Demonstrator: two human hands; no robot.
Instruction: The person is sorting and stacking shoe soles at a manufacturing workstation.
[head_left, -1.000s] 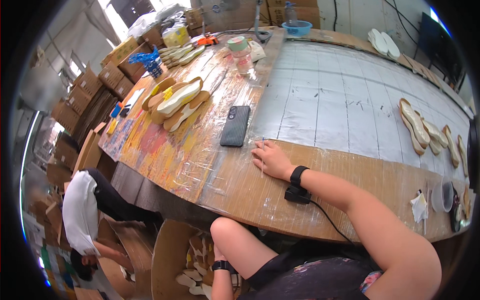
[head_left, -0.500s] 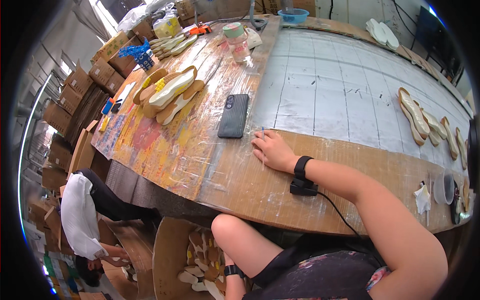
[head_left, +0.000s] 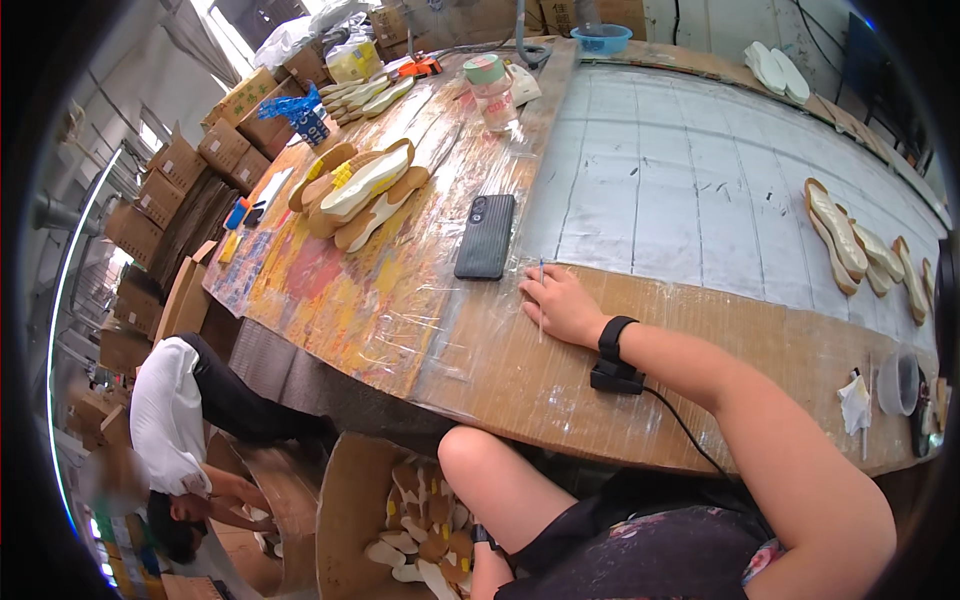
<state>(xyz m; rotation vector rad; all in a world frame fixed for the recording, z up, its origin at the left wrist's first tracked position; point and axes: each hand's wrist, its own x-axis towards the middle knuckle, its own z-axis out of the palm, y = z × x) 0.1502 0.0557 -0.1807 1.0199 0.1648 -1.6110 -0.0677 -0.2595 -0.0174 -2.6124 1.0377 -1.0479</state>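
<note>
My right hand (head_left: 565, 308) rests on the brown covered table edge with its fingers curled. A thin, pen-like stick (head_left: 541, 268) with a blue tip runs between those fingers; its lower end shows below them. Just left of this hand lies a black ribbed phone (head_left: 485, 237). My left hand (head_left: 477, 525) is low beside my knee, over a cardboard box (head_left: 340, 520). Only its wrist with a dark band shows well; my thigh hides the fingers. Inside the box lie several loose shoe soles (head_left: 432, 545), white and tan with yellow patches.
A stack of soles (head_left: 365, 190) lies on the left tabletop, near a jar with a green lid (head_left: 490, 92). More soles (head_left: 835, 235) line the right side, above a clear plastic cup (head_left: 898, 383). A co-worker (head_left: 175, 410) bends over another box at lower left.
The whole view has shifted slightly, so the table and boxes sit farther right. My right hand keeps its place by the phone with the stick; my left hand stays low at the box.
</note>
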